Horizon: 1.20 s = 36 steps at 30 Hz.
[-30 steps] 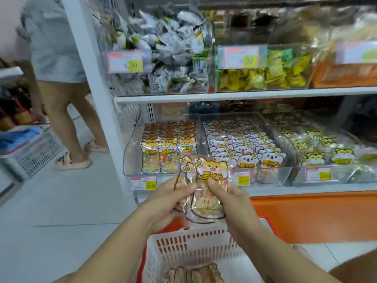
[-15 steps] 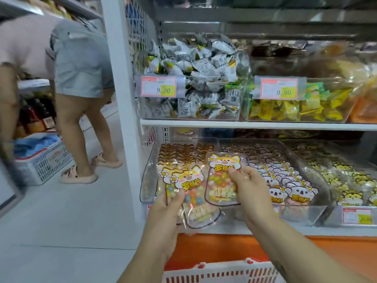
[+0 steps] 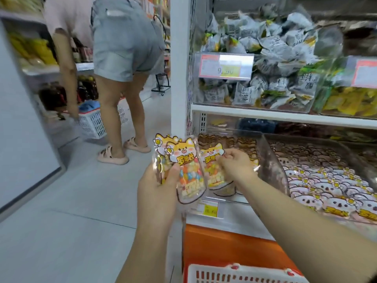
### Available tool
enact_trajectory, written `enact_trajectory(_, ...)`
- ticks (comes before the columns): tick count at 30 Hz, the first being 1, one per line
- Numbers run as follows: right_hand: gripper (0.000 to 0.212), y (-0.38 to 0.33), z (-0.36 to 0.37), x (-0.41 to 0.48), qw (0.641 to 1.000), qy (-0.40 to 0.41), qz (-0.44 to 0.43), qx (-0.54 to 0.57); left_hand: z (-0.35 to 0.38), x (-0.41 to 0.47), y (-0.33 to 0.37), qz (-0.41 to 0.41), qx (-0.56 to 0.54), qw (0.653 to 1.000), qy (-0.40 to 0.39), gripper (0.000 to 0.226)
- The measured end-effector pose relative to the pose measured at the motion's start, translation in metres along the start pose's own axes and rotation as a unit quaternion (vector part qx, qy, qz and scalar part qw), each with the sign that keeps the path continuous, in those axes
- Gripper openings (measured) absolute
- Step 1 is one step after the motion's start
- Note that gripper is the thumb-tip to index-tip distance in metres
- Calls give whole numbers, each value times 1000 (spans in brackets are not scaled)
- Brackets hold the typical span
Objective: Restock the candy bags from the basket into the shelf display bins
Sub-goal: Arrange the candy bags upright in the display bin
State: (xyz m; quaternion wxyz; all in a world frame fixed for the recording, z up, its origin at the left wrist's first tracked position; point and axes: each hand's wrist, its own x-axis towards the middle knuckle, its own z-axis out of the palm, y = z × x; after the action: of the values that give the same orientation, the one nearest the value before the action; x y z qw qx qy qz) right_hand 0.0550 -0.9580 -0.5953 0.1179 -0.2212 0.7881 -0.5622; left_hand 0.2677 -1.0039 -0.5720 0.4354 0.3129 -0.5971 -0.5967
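Looking down, my left hand (image 3: 157,193) grips a few candy bags (image 3: 186,166) by their sides and my right hand (image 3: 234,166) pinches one bag (image 3: 211,172) at the front of the clear bin (image 3: 269,160) (light, crinkly, slippery, I think, so hold the flat top).

Candy bags (image 3: 186,172): clear glossy plastic film, wrinkled, catching light; printed header opaque. Display bins (image 3: 271,166): stiff transparent plastic, smooth, glare on the walls. Shelf (image 3: 265,116): white, smooth, looks like painted metal, low sheen. Basket (image 3: 234,275): moulded white plastic lattice, red trim. Price label (image 3: 222,67): paper behind a shiny clear sleeve. Floor (image 3: 81,211): pale tile, smooth, dull sheen. Base panel (image 3: 224,248): orange, smooth, satin.
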Motion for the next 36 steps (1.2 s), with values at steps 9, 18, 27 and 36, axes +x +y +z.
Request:
enact_trajectory(9,30,25,3,14,974,-65,-44,-214,-4,11,-4,-31,-43,999,-10,16)
enact_trajectory(18,27,33,18,22,971,-64,-74,-216,3,4,-4,-41,-31,998,-28,19)
enact_trajectory(27,67,55,0,29,973,-141,3,-182,18,-3,-11,-61,33,992,-103,25)
enact_trajectory(36,41,3,-69,6,942,-228,125,211,56,13,-26,-107,62,979,-160,16)
